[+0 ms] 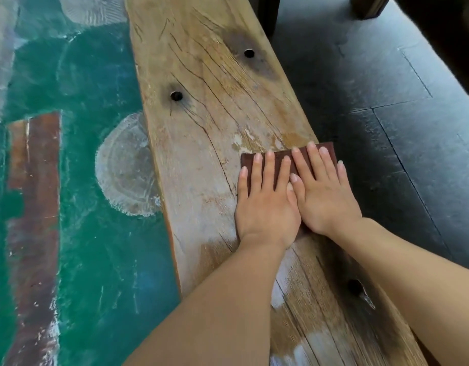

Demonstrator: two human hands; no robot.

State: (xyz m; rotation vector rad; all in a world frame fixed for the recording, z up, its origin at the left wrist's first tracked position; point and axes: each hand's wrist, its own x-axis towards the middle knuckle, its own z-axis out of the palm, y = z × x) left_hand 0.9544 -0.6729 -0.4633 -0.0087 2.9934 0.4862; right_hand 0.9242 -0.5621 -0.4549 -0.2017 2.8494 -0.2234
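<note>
Sandpaper (286, 165) flat on plank (201, 75), under both hands' fingers (270, 170)

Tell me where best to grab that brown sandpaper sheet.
Pinch the sandpaper at its far right corner, coming from the right edge of the plank. It lies flat under the left hand and right hand; only that corner seems to overhang, leaving fingers room beneath.

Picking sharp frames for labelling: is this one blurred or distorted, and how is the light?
Head view: the left hand, right hand and sandpaper are fairly sharp; the plank smears nearer the camera. Head view: wide-angle lens seems to bow its edges. Head view: soft, even light, no hard shadows, faint sheen on the dark floor.
</note>
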